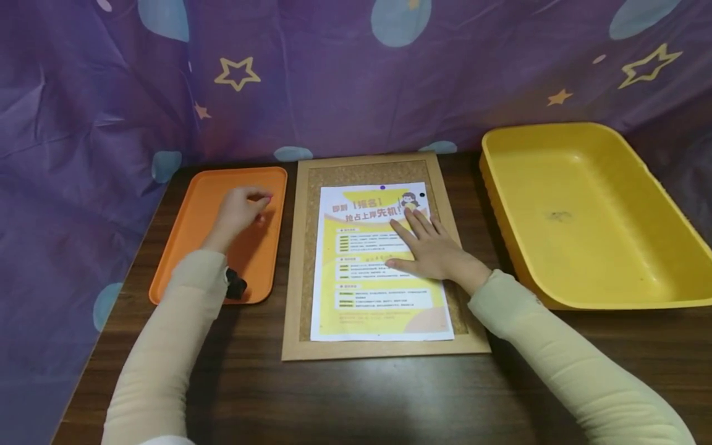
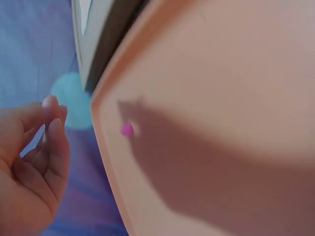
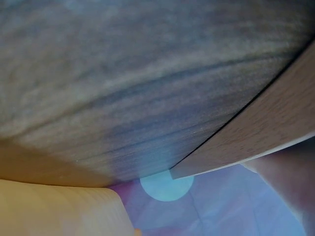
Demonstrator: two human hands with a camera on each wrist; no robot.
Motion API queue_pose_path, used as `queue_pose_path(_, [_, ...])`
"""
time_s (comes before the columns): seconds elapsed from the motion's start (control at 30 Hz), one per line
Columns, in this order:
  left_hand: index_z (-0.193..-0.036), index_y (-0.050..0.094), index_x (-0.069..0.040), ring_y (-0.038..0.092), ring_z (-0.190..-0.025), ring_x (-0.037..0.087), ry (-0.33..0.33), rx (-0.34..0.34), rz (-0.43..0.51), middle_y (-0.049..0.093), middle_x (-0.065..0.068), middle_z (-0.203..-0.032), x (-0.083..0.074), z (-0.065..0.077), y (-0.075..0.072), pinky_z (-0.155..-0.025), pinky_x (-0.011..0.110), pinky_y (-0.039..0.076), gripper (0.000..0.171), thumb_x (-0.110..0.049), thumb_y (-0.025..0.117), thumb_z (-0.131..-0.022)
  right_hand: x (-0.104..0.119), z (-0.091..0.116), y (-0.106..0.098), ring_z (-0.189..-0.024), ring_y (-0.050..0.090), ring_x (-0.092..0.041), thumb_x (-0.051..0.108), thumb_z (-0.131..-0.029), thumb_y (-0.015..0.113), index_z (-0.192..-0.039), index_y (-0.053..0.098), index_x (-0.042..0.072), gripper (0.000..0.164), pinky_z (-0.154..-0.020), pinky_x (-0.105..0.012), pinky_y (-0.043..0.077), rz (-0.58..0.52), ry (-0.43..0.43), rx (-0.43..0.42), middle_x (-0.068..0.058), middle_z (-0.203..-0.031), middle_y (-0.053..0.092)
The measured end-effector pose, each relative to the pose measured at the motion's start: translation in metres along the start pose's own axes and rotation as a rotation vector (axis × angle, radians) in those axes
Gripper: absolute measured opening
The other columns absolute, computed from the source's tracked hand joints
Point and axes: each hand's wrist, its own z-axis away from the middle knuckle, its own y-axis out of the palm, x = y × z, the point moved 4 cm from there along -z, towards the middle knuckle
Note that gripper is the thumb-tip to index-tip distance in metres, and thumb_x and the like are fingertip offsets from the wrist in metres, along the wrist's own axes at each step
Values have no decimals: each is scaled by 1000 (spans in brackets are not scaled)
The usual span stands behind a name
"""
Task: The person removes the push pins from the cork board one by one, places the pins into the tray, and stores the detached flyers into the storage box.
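My left hand (image 1: 236, 213) is over the far part of the orange tray (image 1: 191, 235), with its thumb and fingertips drawn close together. Whether anything lies between them is hidden. A small pink pushpin (image 2: 127, 130) sits on the tray near its far right corner, apart from the fingertips in the left wrist view. On the right side of a printed yellow-and-white sheet (image 1: 384, 312) my right hand (image 1: 431, 250) rests with fingers spread. The sheet lies on a wood-framed cork board (image 1: 342, 170), with a purple pin (image 1: 382, 187) and a black pin (image 1: 422, 194) along its top.
A deep yellow tub (image 1: 584, 216) stands on the dark wooden table (image 1: 356, 402) to the right of the board. Behind everything hangs a purple curtain (image 1: 334, 74) with stars. A black device (image 1: 236, 285) is at my left wrist.
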Motion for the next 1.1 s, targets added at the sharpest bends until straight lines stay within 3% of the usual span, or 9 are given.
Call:
queue_pose_path(0.33, [-117,60,5,58,-68,13,-95,19,-39,63,25,-107,33,11,-14,-60,18,47,27,-10,51,-97,1,1,-1,-149,-12,-34,69,-91,34,-155,0,21,87,-119,-56,-6,2,-2,-2,-13,-160,-16])
queue_pose_path(0.53, [-112,60,6,56,-63,9,-142,40,-87,63,22,-98,47,14,-16,-60,18,45,25,-12,53,-96,1,1,0,-149,-12,-34,69,-91,35,-155,0,21,87,-119,-56,-6,-2,-2,-4,-13,-160,-16])
queue_pose_path(0.73, [-111,61,5,56,-62,7,-171,74,-73,65,14,-86,55,14,-16,-60,19,45,25,-15,55,-96,-1,0,2,-149,-11,-34,71,-90,33,-155,0,22,88,-119,-56,-4,12,2,-8,-13,-160,-15])
queue_pose_path(1.1, [-115,60,5,56,-69,10,-209,90,-34,65,15,-92,63,14,-15,-60,18,47,25,-10,51,-96,-1,-1,1,-149,-12,-34,71,-90,33,-155,-1,22,88,-119,-56,-4,6,2,-3,-13,-160,-16])
